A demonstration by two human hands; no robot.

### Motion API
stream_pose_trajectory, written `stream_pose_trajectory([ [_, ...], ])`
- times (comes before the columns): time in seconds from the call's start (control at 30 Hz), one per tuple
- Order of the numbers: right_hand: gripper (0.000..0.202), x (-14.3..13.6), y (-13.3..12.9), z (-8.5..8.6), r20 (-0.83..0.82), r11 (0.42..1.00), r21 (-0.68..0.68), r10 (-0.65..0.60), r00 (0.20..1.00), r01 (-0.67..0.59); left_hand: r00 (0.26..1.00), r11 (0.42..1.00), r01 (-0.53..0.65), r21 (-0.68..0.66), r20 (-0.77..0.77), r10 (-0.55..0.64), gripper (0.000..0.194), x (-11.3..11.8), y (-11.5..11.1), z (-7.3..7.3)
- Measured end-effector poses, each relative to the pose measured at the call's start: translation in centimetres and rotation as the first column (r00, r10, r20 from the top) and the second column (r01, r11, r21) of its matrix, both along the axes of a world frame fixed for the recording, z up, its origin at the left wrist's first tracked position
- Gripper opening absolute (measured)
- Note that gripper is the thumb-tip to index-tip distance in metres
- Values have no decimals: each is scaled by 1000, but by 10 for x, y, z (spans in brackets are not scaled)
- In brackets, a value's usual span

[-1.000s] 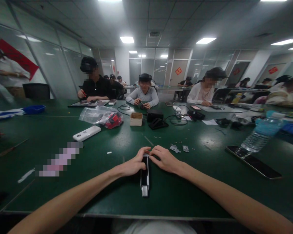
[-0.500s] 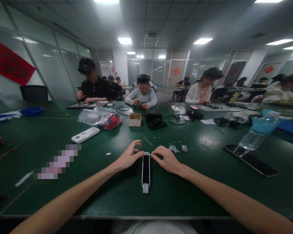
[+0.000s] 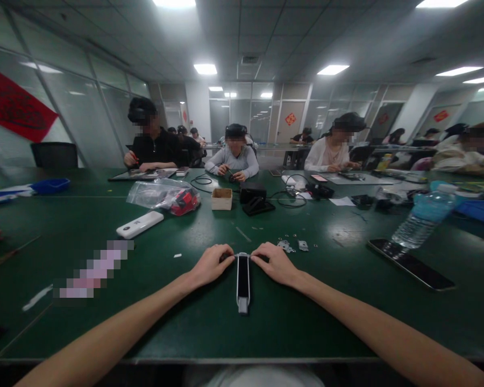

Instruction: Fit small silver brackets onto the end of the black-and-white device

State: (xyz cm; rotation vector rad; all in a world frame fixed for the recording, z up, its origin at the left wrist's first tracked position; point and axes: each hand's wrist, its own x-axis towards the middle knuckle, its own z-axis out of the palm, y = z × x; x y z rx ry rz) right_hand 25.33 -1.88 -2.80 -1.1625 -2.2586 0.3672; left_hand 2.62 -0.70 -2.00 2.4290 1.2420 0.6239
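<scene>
A narrow white-rimmed device (image 3: 243,277) with a long black face lies on the green table in front of me, a pale block-like piece (image 3: 242,306) at its near end. At the far left corner of the device, my left hand (image 3: 213,263) is closed, its thumb and curled fingers pinching there. My right hand (image 3: 275,263) pinches the far right corner between thumb and forefinger. Whether a tiny part sits between the fingertips is too small to tell. Several small metal pieces (image 3: 284,245) lie just beyond my right hand.
A white handheld device (image 3: 140,224) and a clear plastic bag (image 3: 155,194) lie to the left. Ahead stand a small open box (image 3: 221,199) and a black box (image 3: 253,192). A phone (image 3: 411,263) and a water bottle (image 3: 421,217) are on the right. Co-workers sit across the table.
My left hand's raised fingers have curled down and closed at the device's far corner. The device has shifted slightly right and away from me. My right hand has stayed almost in place.
</scene>
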Motion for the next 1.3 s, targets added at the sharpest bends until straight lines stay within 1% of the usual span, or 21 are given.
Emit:
stream_pose_trajectory([
  [0.17,24,-1,1,-2,97,999,38,1,995,-5,999,999,23,46,-35,-22,18,3,1,-2],
  [0.3,29,4,5,7,212,996,82,28,977,-46,999,998,21,53,-28,-20,18,3,2,-3],
  [0.37,31,14,11,14,264,992,122,-1,965,-32,1000,999,14,49,-20,-13,18,2,2,-3],
  [0.47,32,41,27,23,303,975,201,-157,940,98,1000,999,11,44,-20,-10,18,1,3,-5],
  [0.57,27,72,45,28,370,940,230,-325,870,254,999,999,3,51,-33,-1,20,2,4,-8],
  [0.63,26,89,54,28,435,925,212,-378,817,315,999,998,-8,58,-34,10,21,3,6,-10],
  [0.73,27,104,62,23,505,921,173,-387,772,348,999,998,-24,50,-33,26,21,4,7,-11],
  [1.0,27,107,69,6,539,933,76,-335,773,351,999,999,-29,29,-42,30,21,3,4,-7],
  [1.3,24,102,75,5,521,925,86,-359,774,371,999,999,-33,41,-25,34,19,2,3,-10],
])
